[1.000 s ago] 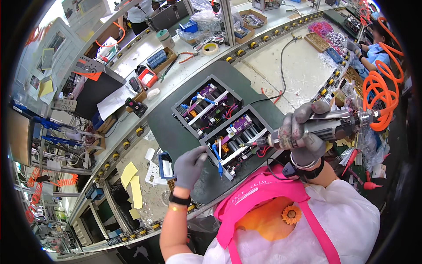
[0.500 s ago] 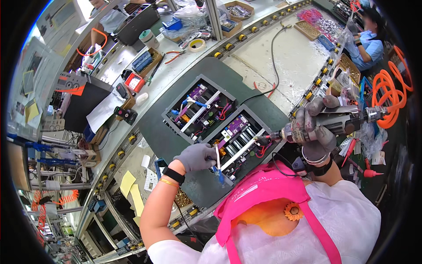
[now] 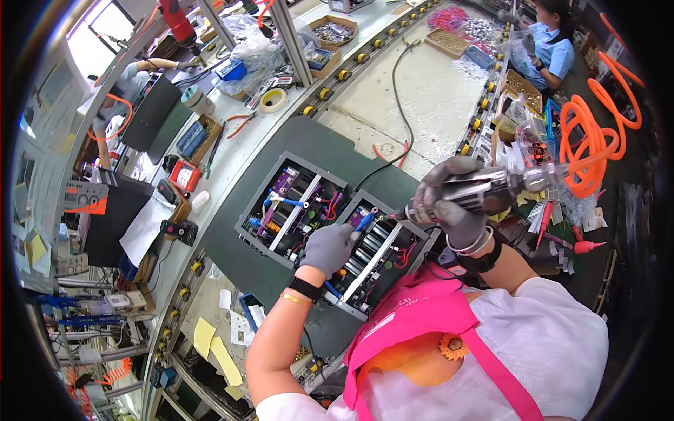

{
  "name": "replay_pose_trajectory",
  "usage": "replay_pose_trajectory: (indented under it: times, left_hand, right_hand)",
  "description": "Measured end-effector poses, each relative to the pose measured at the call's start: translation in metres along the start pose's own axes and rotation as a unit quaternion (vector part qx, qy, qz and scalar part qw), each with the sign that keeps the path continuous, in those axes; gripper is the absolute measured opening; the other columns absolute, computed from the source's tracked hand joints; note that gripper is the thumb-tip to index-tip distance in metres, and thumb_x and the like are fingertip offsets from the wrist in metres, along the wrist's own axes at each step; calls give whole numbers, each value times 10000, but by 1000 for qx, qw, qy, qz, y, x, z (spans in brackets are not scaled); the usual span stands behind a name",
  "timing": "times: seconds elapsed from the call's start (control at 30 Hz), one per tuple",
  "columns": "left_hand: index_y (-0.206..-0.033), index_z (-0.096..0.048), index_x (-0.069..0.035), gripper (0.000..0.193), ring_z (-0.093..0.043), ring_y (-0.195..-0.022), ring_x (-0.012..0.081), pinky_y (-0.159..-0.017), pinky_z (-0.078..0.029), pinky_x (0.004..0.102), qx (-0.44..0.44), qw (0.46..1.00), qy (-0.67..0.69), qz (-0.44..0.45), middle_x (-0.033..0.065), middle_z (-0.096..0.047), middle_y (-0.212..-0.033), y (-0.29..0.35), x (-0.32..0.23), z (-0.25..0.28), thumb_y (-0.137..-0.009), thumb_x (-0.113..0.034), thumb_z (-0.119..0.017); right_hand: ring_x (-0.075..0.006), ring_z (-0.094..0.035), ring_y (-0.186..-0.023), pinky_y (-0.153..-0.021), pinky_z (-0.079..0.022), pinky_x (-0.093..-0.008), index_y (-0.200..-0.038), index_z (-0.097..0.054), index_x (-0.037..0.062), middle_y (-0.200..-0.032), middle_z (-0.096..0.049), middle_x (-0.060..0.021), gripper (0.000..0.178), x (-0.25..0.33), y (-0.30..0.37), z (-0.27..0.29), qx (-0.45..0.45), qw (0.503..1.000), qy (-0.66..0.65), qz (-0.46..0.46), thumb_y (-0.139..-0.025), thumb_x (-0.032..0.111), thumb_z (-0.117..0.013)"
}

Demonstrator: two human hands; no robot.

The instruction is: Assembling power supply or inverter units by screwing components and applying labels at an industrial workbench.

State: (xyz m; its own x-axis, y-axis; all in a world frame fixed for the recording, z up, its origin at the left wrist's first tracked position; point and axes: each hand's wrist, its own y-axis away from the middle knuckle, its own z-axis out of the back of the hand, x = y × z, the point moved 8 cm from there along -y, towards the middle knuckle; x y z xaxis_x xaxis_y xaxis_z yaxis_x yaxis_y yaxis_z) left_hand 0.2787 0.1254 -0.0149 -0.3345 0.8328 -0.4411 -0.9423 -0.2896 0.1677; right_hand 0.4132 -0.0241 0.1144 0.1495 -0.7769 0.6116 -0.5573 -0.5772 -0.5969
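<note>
Head view, looking down: against the picture from a second ago, the grey-gloved left hand (image 3: 328, 247) has moved from the near corner of the dark green pallet up onto the near open grey metal electronics chassis (image 3: 379, 261), and the tip of the grey powered screwdriver (image 3: 484, 188) has swung in toward that same unit, so the work has shifted from steadying the fixture to a spot at the unit's far edge. The left hand is loosely curled, its fingers resting on the black components and pinching or guiding a small blue part (image 3: 364, 222); how firmly it holds it cannot be told. The grey-gloved right hand (image 3: 449, 200) is wrapped tight round the screwdriver's barrel, fingers fully closed, with the bit aimed just beside the blue part. A second open chassis with purple boards and coloured wiring (image 3: 291, 208) sits just beside the first, both on the dark green pallet (image 3: 309, 144), which rests on a conveyor line edged with yellow rollers (image 3: 330, 84). An orange coiled air hose (image 3: 597, 140) hangs to the right. Farther out, a roll of tape (image 3: 273, 99) lies on the bench, and a co-worker in a blue top (image 3: 554, 52) sits well apart at the far end.
</note>
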Motion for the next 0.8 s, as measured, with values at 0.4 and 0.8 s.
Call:
replay_pose_trajectory:
  times: [0.4,0.8]
  left_hand:
    - [-825,-610,-60,233,-602,-762,369,-657,-473,461,-7,1000,15,1,158,-614,-772,3,3,2,-876,-283,-565]
    - [-844,-668,-35,251,-616,-662,257,-631,-472,372,122,980,152,33,136,-620,-711,9,9,-1,-858,-281,-624]
  right_hand:
    - [-173,-636,-868,-765,-543,-306,-1152,-517,76,-1060,-602,-137,465,-46,10,0,17,994,73,-75,-743,-129,-593]
    - [-97,-622,-825,-744,-527,-257,-1115,-567,49,-949,-653,-55,407,-92,13,0,1,969,169,-179,-733,-69,-647]
